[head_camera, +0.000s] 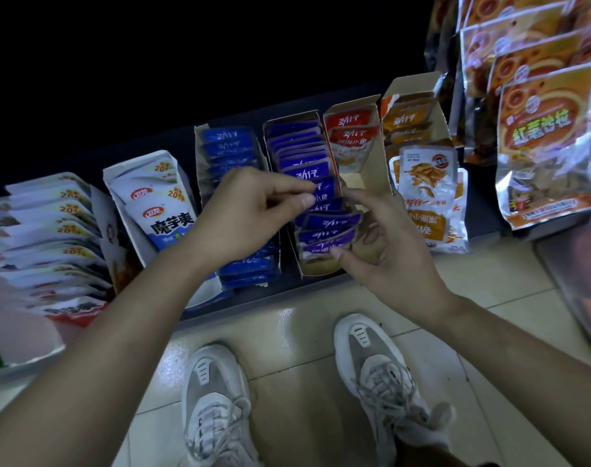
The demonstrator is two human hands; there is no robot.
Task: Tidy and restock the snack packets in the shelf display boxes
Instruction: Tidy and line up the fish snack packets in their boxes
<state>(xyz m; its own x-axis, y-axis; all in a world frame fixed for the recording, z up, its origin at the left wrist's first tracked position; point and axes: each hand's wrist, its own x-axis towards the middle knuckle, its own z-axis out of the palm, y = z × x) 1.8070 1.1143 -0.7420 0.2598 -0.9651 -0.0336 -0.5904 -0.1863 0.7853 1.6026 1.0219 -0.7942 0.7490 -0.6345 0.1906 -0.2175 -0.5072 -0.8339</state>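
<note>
Left hand point(253, 214) pinches a purple packet point(322, 189) by its top seam; right hand point(388, 261) clasps the packet row point(327, 230) beneath it (likely light, slick, floppy).

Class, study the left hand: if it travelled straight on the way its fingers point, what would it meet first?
The purple packets in their box, which the left hand pinches; just beyond, probably the right hand, though depth is unclear.
</note>
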